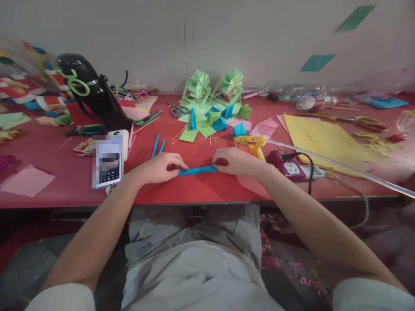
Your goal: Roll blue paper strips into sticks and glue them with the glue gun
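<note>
A narrow blue paper strip [197,170] lies flat on the red table [201,190] near its front edge. My left hand [162,166] pinches the strip's left end with its fingers closed. My right hand [235,160] presses down on the right end, fingers curled over it. Two thin blue paper sticks [157,146] lie just beyond my left hand. A yellow glue gun [251,142] rests right behind my right hand.
A phone [107,164] leans on a white power bank at the left. Green and blue folded paper shapes [212,103] stand at the back. Scissors [178,110], a yellow sheet [324,138], a purple socket strip [290,166] with cable, a black helmet [87,84] and pink paper [27,180] surround them.
</note>
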The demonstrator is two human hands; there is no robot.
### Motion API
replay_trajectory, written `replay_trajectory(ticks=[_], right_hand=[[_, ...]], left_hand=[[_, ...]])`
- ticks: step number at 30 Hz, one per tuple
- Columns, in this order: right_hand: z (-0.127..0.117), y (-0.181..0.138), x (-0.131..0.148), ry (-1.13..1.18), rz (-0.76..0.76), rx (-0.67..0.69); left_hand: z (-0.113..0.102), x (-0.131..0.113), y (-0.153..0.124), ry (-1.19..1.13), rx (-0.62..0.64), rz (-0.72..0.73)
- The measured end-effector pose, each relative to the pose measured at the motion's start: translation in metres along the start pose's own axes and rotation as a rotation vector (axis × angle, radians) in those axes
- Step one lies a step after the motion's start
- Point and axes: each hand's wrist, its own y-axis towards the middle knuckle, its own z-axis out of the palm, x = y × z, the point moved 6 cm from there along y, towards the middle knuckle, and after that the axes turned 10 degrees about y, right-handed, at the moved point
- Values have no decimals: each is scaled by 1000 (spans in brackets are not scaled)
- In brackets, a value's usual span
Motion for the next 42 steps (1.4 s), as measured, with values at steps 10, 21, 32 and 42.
replay_trajectory(ticks=[10,21,32,42], right_hand=[[0,-1,-1,16,-57,-23],[3,-8,2,-67,-163,-15],[15,-26,9,-329,-216,-63],[24,-38,17,-378,-178,-124]], left_hand=[[-1,1,-2,37,-32,-55],[1,-3,-3,121,-45,-26],[10,-15,-13,386,-109,86],[21,-38,-24,688,-236,64]])
